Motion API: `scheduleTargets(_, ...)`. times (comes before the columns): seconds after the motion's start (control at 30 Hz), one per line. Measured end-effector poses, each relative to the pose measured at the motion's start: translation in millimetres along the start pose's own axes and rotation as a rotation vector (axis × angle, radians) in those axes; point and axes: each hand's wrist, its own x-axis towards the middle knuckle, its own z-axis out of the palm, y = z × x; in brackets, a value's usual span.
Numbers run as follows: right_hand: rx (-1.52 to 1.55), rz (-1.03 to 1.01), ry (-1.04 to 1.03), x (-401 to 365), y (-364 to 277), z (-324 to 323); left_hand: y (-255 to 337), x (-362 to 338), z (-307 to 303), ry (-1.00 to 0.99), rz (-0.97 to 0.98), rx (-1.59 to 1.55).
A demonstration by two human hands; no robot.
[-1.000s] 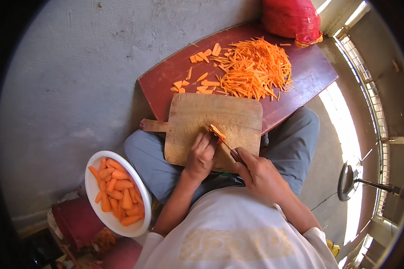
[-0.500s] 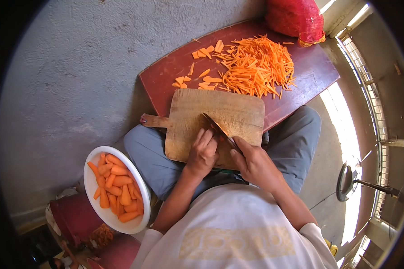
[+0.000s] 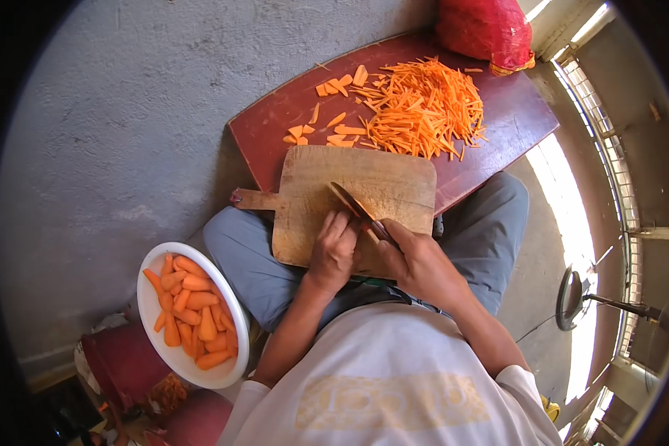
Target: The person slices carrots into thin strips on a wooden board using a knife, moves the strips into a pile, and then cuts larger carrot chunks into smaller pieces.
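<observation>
My right hand (image 3: 426,262) is wrapped round the handle of a kitchen knife (image 3: 351,202), whose dark blade slants up and left over the wooden cutting board (image 3: 394,178). My left hand (image 3: 334,249) lies on the board just left of the blade, fingers curled down and pressed together. Whatever is under those fingers is hidden. The board rests across my lap, its handle pointing left. Beyond its far edge, a heap of carrot sticks (image 3: 427,111) lies on a dark red table (image 3: 271,111), with several flat carrot slices (image 3: 335,87) scattered to the left.
At my left stands a white bowl (image 3: 147,297) of whole peeled carrots (image 3: 199,299). A red mesh sack (image 3: 487,33) sits at the table's far right corner. Dark red buckets (image 3: 123,360) are at lower left. A grey wall (image 3: 126,134) runs along the left.
My right hand and the knife have shifted slightly, the tip moving a little up and left. My left hand stays almost in place on the board.
</observation>
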Motion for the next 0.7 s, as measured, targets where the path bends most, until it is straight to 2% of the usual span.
scheduleTargets(0.17, 0.032, 0.107, -0.039, -12.1, -9.6, -4.2, -1.7, -3.1, 3.1, 0.006, -0.021, -0.002)
scheduleTargets(0.37, -0.054, -0.005, -0.016, -3.1, 3.0, 2.2, -3.7, -5.0, 3.4, 0.026, 0.007, 0.031)
scheduleTargets(0.47, 0.003, 0.08, -0.027, -12.2, -14.8, -6.2, -5.9, -7.0, 12.0, 0.086, -0.028, 0.019)
scheduleTargets(0.57, 0.002, 0.078, -0.012, -14.5, -5.0, 1.0, -5.1, -8.2, 5.5, 0.008, -0.037, 0.038)
scheduleTargets(0.7, -0.043, 0.043, 0.013, -11.9, -4.0, 4.5, -3.3, -8.1, 4.4, 0.023, -0.04, 0.031)
